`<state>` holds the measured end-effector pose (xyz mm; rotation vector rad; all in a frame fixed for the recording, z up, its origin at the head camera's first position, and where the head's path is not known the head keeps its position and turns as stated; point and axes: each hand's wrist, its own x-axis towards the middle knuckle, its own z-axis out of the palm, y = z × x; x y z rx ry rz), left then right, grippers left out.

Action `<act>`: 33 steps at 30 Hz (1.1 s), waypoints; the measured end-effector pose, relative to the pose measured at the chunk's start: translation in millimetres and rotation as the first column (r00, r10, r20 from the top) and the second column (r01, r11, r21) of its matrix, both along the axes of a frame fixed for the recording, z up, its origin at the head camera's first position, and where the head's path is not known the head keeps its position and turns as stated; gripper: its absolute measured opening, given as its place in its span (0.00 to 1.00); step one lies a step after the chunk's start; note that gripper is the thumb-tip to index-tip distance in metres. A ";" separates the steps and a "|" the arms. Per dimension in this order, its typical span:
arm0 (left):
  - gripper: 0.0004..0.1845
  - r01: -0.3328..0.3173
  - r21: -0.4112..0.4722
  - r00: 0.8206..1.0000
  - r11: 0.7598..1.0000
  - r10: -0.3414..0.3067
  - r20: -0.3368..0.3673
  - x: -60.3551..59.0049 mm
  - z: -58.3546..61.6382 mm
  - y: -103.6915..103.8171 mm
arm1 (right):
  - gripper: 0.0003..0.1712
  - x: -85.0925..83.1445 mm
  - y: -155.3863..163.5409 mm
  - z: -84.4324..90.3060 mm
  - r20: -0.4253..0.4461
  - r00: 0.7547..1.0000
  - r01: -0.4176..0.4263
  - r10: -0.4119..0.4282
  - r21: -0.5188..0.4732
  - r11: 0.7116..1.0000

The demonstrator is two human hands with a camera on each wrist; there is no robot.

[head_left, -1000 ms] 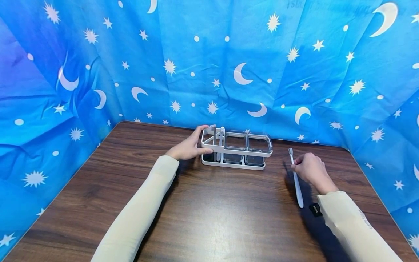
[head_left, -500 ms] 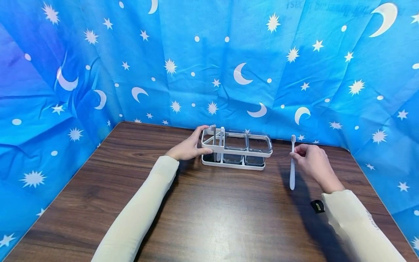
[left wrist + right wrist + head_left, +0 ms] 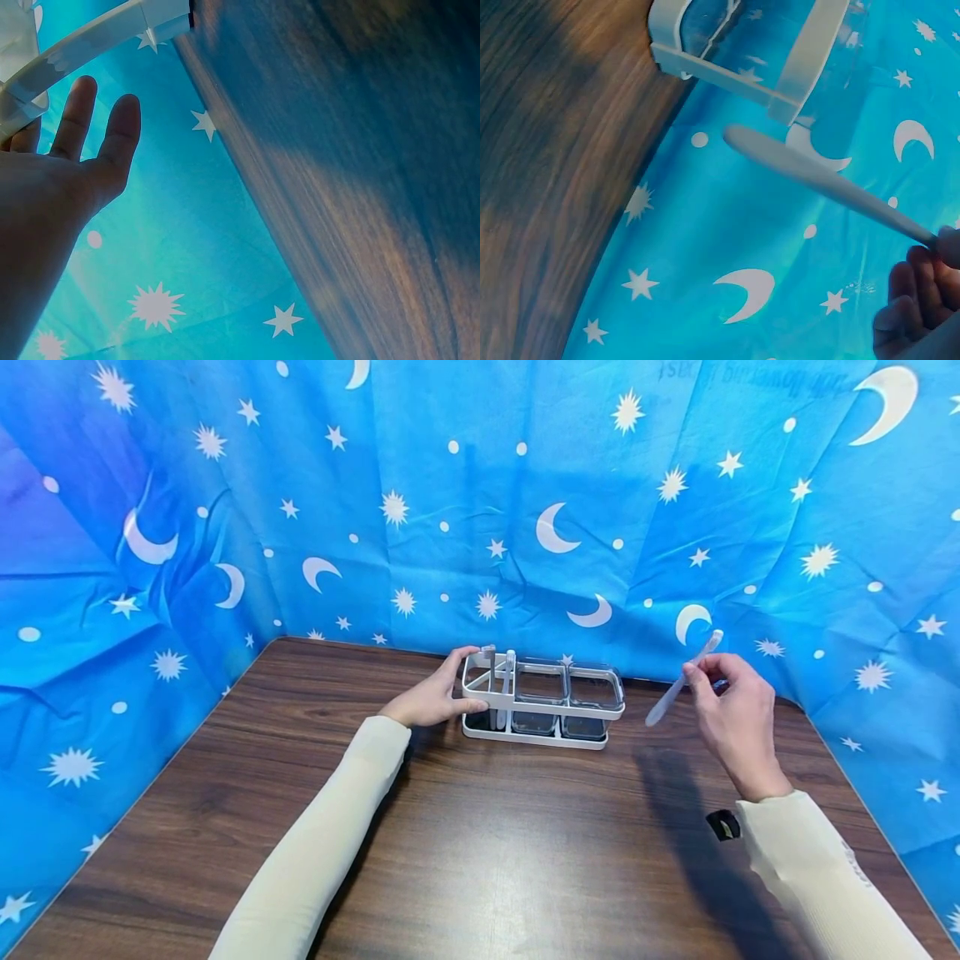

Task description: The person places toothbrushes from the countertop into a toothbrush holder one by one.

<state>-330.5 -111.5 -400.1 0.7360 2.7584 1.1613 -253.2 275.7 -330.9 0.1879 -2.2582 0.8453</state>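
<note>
A white two-tier toothbrush holder [image 3: 558, 742] stands at the back middle of the table. My left hand [image 3: 431, 697] grips its left end, thumb in front and fingers behind; in the left wrist view the hand [image 3: 67, 172] has two fingers extended beside the white frame [image 3: 82, 45]. Two toothbrushes [image 3: 504, 689] stand upright in the holder's left compartment. To the right, my right hand [image 3: 738, 718] pinches another toothbrush [image 3: 669, 700] above the table, tilted with its head up to the right. The right wrist view shows its pale handle [image 3: 817, 176] pointing toward the holder's end.
Two clear cups [image 3: 596, 689] sit side by side in the holder's middle and right compartments. A blue curtain [image 3: 420, 560] with moons and stars hangs close behind the wooden table [image 3: 480, 843]. A black strap piece [image 3: 723, 825] shows at the right cuff.
My right hand has lifted the toothbrush off the table and rotated it, so its handle end swings left toward the holder. The left hand and holder have stayed put.
</note>
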 end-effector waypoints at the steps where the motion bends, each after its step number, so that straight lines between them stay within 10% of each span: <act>1: 0.48 0.002 0.002 1.000 1.000 -0.002 0.001 0.1 0.0 -0.3 | 0.13 0.6 -1.3 0.9 -0.031 0.999 -0.009 0.008 -0.011 1.000; 24: 0.49 0.017 0.022 1.000 1.000 -0.017 -0.011 -1.7 -2.5 -0.6 | 0.09 11.4 -61.6 29.6 -0.433 0.871 -0.346 0.231 -0.208 0.915; 33: 0.51 0.008 0.017 1.000 1.000 -0.007 -0.006 -1.8 -3.0 -0.6 | 0.10 8.0 -98.2 26.2 -0.399 0.821 -0.495 0.408 -0.143 0.857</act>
